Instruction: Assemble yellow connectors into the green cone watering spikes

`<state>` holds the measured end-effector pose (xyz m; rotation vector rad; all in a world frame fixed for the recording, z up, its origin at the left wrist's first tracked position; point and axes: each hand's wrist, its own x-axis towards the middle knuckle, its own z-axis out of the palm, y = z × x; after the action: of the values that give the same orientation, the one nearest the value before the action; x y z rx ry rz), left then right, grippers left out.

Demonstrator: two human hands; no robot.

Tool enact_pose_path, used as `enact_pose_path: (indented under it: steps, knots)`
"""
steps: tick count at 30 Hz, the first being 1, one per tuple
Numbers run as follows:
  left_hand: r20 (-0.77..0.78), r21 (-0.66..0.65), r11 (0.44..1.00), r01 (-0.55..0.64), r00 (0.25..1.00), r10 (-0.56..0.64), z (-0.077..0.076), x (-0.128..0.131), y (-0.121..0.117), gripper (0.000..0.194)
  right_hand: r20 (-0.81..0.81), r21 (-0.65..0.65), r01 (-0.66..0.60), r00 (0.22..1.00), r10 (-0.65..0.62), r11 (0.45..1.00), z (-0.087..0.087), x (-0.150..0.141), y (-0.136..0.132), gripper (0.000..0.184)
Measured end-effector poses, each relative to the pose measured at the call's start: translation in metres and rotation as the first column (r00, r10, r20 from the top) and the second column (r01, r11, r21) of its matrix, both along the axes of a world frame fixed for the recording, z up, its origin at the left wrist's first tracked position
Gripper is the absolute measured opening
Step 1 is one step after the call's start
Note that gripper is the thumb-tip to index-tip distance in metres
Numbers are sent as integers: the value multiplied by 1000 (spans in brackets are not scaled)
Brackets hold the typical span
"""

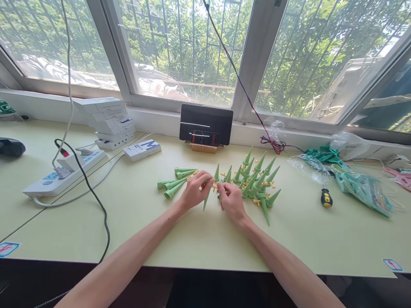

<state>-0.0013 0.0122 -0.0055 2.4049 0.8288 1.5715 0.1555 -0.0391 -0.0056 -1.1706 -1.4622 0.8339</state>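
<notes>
My left hand (196, 189) is closed in a pinch around a slim green plastic cone (206, 201), whose tip points down toward the table. Right beside it, my right hand (231, 201) has its thumb and fingers pressed together. A bit of yellow shows between the two hands; what my right fingers hold is mostly hidden. To the left lie several long green hollow cones (175, 189), open ends outward. Many green cones with small yellow pieces (258, 182) stand and lie bunched to the right, close to my right hand.
Behind my hands a black tablet (207, 115) leans on a stand with a phone (205, 137) before it. Leftward are a power strip (67, 171), stacked white boxes (111, 122) and a black cable (102, 209). A screwdriver (326, 198) and plastic bags (361, 188) lie at right.
</notes>
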Motion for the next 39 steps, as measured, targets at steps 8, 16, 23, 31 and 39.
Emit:
enact_pose_path:
  steps: [8,16,23,31,39]
  knots:
    - [-10,2,1000,-5,1000,5,1,0,-1,9,16,-20,19,1000,-18,1000,0,-1,2,53]
    - [-4,-7,1000,-5,1000,5,1,0,-2,11,46,7,11,999,-11,1000,-1,0,1,51]
    - [-1,-15,1000,1,1000,-1,2,0,-2,12,82,30,7,997,-10,1000,0,0,2,51]
    - [1,-2,1000,13,1000,-13,3,0,-3,11,56,32,10,998,-12,999,-1,1,2,57]
    - [1,1,1000,-25,1000,25,1,0,-1,13,44,27,4,999,-5,1000,-5,0,4,60]
